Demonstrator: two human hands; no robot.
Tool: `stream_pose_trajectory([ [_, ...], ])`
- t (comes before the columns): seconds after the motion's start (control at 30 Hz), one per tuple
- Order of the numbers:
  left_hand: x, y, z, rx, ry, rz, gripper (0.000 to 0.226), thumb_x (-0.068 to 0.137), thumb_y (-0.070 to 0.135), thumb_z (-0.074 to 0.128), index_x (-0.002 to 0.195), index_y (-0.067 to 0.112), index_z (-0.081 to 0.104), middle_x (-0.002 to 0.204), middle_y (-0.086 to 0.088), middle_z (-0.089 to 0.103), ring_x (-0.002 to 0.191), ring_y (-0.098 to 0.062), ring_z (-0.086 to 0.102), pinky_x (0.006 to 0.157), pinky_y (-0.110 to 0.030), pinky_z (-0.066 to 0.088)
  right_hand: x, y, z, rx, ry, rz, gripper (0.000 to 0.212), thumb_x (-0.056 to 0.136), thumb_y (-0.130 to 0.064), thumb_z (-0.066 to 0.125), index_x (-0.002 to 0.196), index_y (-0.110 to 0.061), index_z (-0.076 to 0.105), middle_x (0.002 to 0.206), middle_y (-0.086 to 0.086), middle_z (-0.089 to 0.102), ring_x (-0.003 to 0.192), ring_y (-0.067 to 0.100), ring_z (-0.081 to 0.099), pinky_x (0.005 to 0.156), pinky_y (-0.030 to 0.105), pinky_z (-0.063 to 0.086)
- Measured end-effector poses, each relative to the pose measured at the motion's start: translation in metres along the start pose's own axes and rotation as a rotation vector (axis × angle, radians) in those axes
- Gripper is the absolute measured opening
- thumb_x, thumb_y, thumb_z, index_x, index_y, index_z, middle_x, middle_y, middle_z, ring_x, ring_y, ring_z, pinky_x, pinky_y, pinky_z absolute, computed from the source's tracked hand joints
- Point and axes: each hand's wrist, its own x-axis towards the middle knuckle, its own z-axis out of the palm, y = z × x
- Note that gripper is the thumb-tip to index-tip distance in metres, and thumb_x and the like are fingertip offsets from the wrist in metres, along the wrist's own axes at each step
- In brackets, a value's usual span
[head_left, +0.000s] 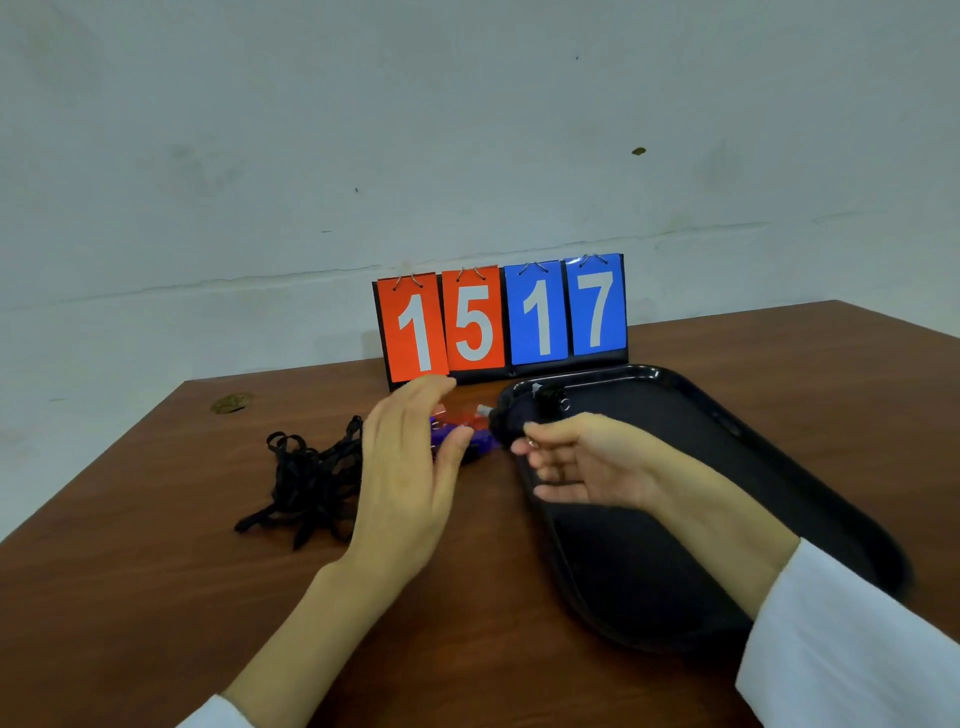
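My left hand (410, 467) hovers with straight fingers over the table, just in front of several red and purple plastic pieces (460, 428) that it partly hides. My right hand (582, 462) is over the near left edge of a black tray (727, 431), palm turned up. Its thumb and forefinger pinch a small shiny metal clip (532, 442). A dark bundle (545, 400) with a metal ring lies in the tray's far left corner, just beyond my right fingertips. A heap of black straps (306, 483) lies on the table left of my left hand.
A flip scoreboard (501, 319) reading 15 in red and 17 in blue stands at the table's back edge against a pale wall. The brown wooden table (156, 597) has a chipped spot (231, 402) at its far left.
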Motion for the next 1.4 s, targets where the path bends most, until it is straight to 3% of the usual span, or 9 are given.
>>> stream_pose_trajectory([
  [0.1, -0.002, -0.003, 0.001, 0.068, -0.025, 0.003, 0.039, 0.093, 0.037, 0.040, 0.130, 0.024, 0.038, 0.131, 0.005, 0.043, 0.121, -0.002, 0.032, 0.101, -0.034, 0.034, 0.013, -0.010, -0.044, -0.043, 0.332, -0.155, 0.020, 0.092, -0.018, 0.056, 0.089, -0.004, 0.069, 0.069, 0.004, 0.061, 0.062, 0.013, 0.058, 0.065, 0.031, 0.057],
  [0.23, -0.010, -0.006, 0.009, 0.210, -0.132, 0.068, 0.036, 0.093, 0.030, 0.041, 0.127, 0.019, 0.043, 0.128, -0.005, 0.051, 0.121, -0.018, 0.045, 0.103, -0.032, 0.032, 0.045, -0.009, -0.090, -0.225, 0.613, -0.118, 0.022, 0.093, -0.016, 0.052, 0.082, -0.004, 0.066, 0.068, 0.006, 0.060, 0.059, 0.015, 0.054, 0.060, 0.031, 0.054],
  [0.37, -0.009, -0.018, 0.013, 0.268, -0.130, -0.008, 0.035, 0.089, 0.015, 0.057, 0.123, 0.013, 0.052, 0.123, -0.006, 0.053, 0.115, -0.021, 0.051, 0.099, -0.037, 0.037, 0.074, -0.009, -0.104, -0.404, 0.718, -0.088, 0.031, 0.094, -0.019, 0.049, 0.070, -0.008, 0.063, 0.067, 0.005, 0.062, 0.059, 0.015, 0.054, 0.048, 0.026, 0.047],
  [0.67, -0.002, -0.038, 0.012, 0.324, -0.117, -0.301, 0.032, 0.085, 0.008, 0.060, 0.116, 0.012, 0.056, 0.119, -0.007, 0.052, 0.108, -0.021, 0.052, 0.094, -0.041, 0.040, 0.073, -0.020, -0.105, -0.962, 0.698, -0.107, 0.022, 0.088, -0.026, 0.047, 0.083, -0.008, 0.059, 0.071, 0.009, 0.064, 0.055, 0.022, 0.064, 0.058, 0.030, 0.057],
  [0.9, 0.001, -0.047, 0.006, 0.337, -0.133, -0.404, 0.025, 0.089, 0.009, 0.054, 0.113, 0.016, 0.057, 0.118, -0.003, 0.054, 0.111, -0.018, 0.050, 0.096, -0.036, 0.037, 0.050, -0.032, -0.080, -1.465, 0.940, -0.149, 0.030, 0.093, -0.033, 0.039, 0.079, -0.011, 0.055, 0.070, 0.004, 0.054, 0.063, 0.020, 0.052, 0.059, 0.027, 0.039],
  [0.97, -0.001, -0.050, 0.006, 0.339, -0.177, -0.396, 0.020, 0.091, 0.014, 0.051, 0.109, 0.019, 0.058, 0.115, 0.001, 0.055, 0.110, -0.015, 0.049, 0.097, -0.035, 0.035, 0.043, -0.031, -0.057, -1.473, 0.897, -0.334, 0.026, 0.094, -0.028, 0.040, 0.082, -0.012, 0.056, 0.075, 0.005, 0.058, 0.065, 0.018, 0.055, 0.059, 0.027, 0.041],
  [1.07, -0.002, -0.051, 0.004, 0.328, -0.257, -0.326, 0.019, 0.094, 0.019, 0.048, 0.106, 0.024, 0.062, 0.111, 0.006, 0.056, 0.112, -0.013, 0.046, 0.101, -0.035, 0.030, 0.036, -0.023, -0.008, -1.340, 0.567, -0.602, 0.017, 0.093, -0.027, 0.046, 0.092, -0.019, 0.061, 0.086, -0.002, 0.063, 0.077, 0.012, 0.059, 0.071, 0.027, 0.049],
  [1.2, -0.005, -0.052, 0.005, 0.358, -0.361, -0.237, 0.025, 0.093, 0.018, 0.046, 0.108, 0.027, 0.065, 0.111, 0.008, 0.057, 0.114, -0.012, 0.045, 0.103, -0.031, 0.025, 0.060, -0.003, 0.043, -1.406, 0.263, -0.655, 0.028, 0.088, -0.033, 0.058, 0.114, -0.023, 0.058, 0.108, -0.003, 0.058, 0.095, 0.012, 0.055, 0.084, 0.029, 0.049],
  [1.4, -0.003, -0.053, 0.004, 0.343, -0.308, -0.339, 0.026, 0.096, 0.020, 0.039, 0.099, 0.022, 0.065, 0.104, 0.007, 0.061, 0.105, -0.011, 0.051, 0.101, -0.031, 0.028, 0.091, 0.007, 0.061, -1.542, 0.350, -0.648, 0.042, 0.084, -0.034, 0.063, 0.122, -0.017, 0.054, 0.118, 0.005, 0.056, 0.110, 0.022, 0.049, 0.091, 0.035, 0.043],
])
